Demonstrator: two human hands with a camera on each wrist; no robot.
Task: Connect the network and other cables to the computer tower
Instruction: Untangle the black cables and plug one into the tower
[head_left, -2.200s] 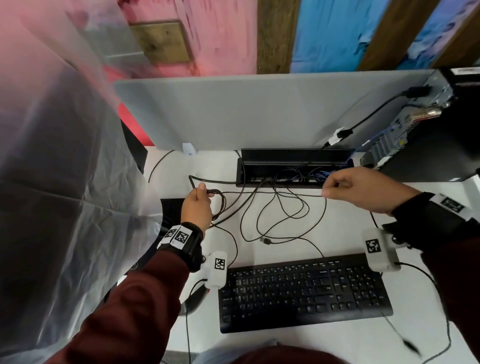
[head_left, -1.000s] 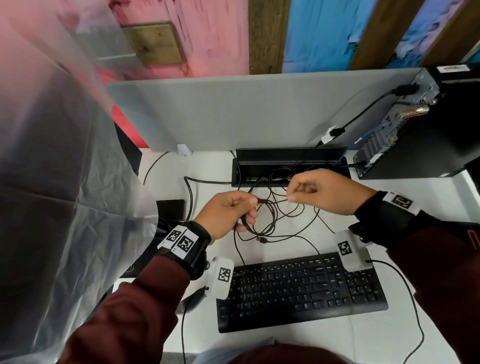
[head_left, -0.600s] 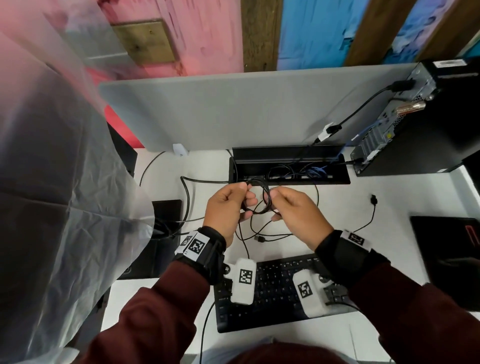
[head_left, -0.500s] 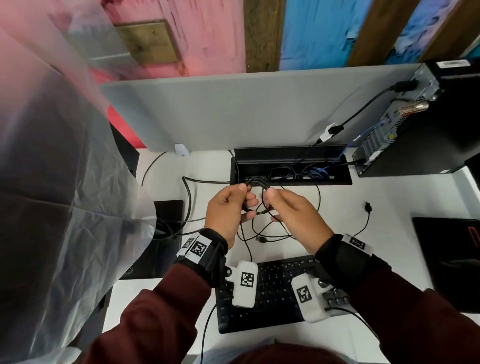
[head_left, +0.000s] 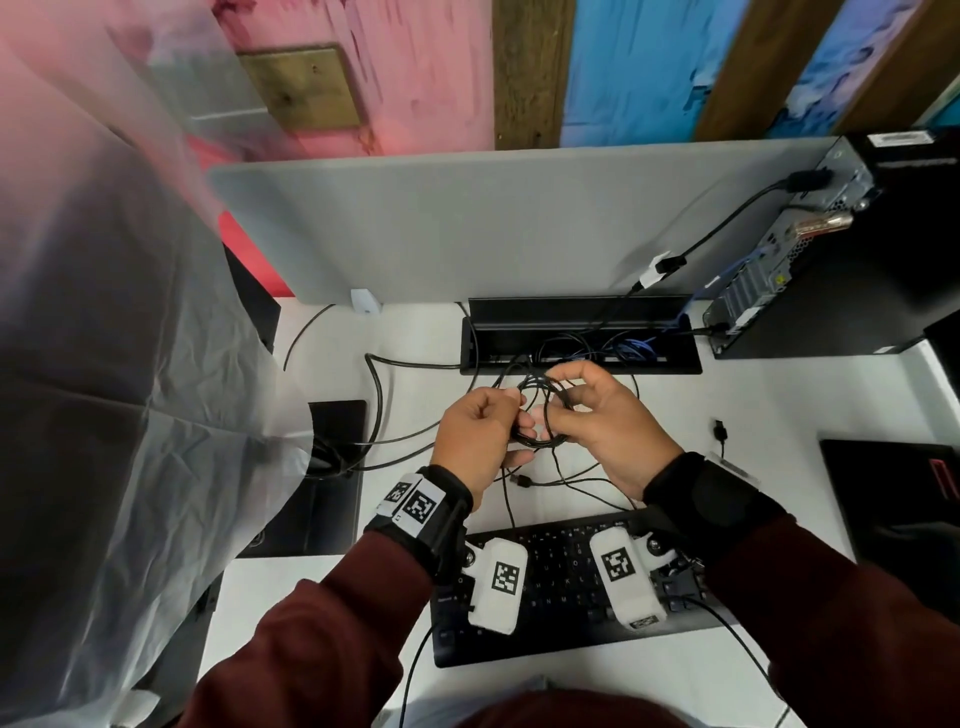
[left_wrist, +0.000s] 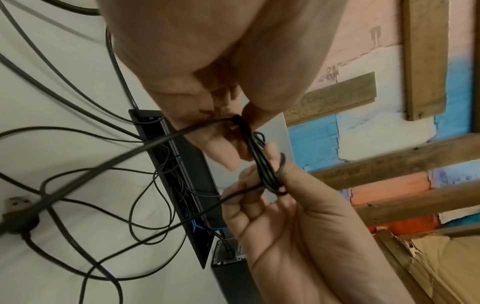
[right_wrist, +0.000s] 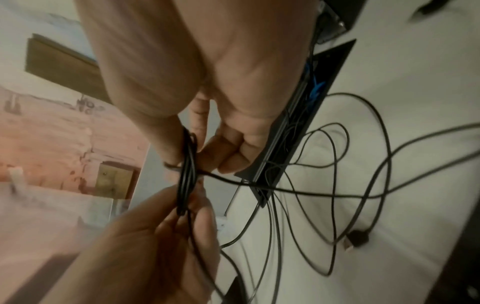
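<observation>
A thin black cable (head_left: 540, 413) is wound into a small coil above the white desk, between both hands. My left hand (head_left: 511, 418) pinches one side of the coil (left_wrist: 265, 164), and my right hand (head_left: 563, 402) grips the other side, with a strand looped round its fingers (right_wrist: 185, 174). Loose lengths of the cable trail down to the desk. One USB plug (head_left: 519, 480) lies under the hands and another USB plug (head_left: 719, 431) lies to the right. The black computer tower (head_left: 831, 270) stands at the far right with its port side facing left and several cables plugged in.
An open black cable tray (head_left: 582, 358) holding black and blue wires runs along the grey divider panel (head_left: 467, 223). A black keyboard (head_left: 561, 592) lies near my wrists. Clear plastic sheeting (head_left: 104, 364) hangs on the left and a dark pad (head_left: 893, 499) lies on the right.
My hands, first wide apart along the stretched cable, have come together in front of the tray. The slack is now gathered into a small coil held by both hands.
</observation>
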